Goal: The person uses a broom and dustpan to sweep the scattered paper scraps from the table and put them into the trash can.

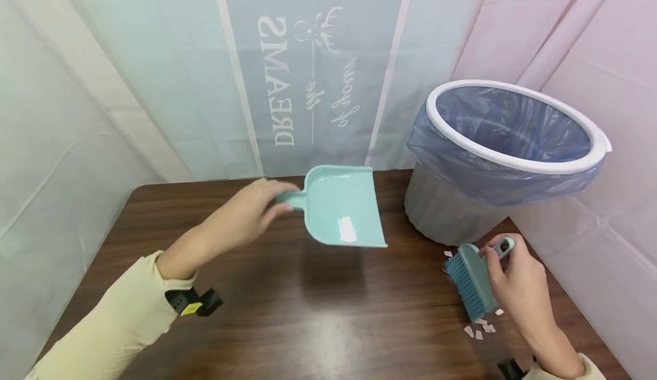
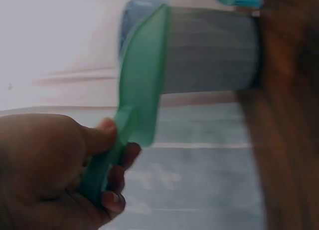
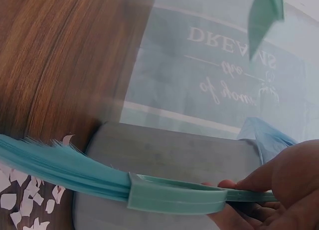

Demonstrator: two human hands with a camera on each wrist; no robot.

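Observation:
My left hand grips the handle of a mint-green dustpan, which is raised over the wooden table. A bright white patch shows on the pan's face. In the left wrist view, thumb and fingers wrap round the dustpan's handle. At the right, my right hand holds a green hand brush by its looped handle. Its blue-green bristles are down at the table among small white paper scraps. More of the scraps show beside the bristles in the right wrist view.
A grey wastebasket with a white rim and blue plastic liner stands at the back right, just beyond the brush. Printed curtains hang behind the dark wooden table and along both sides.

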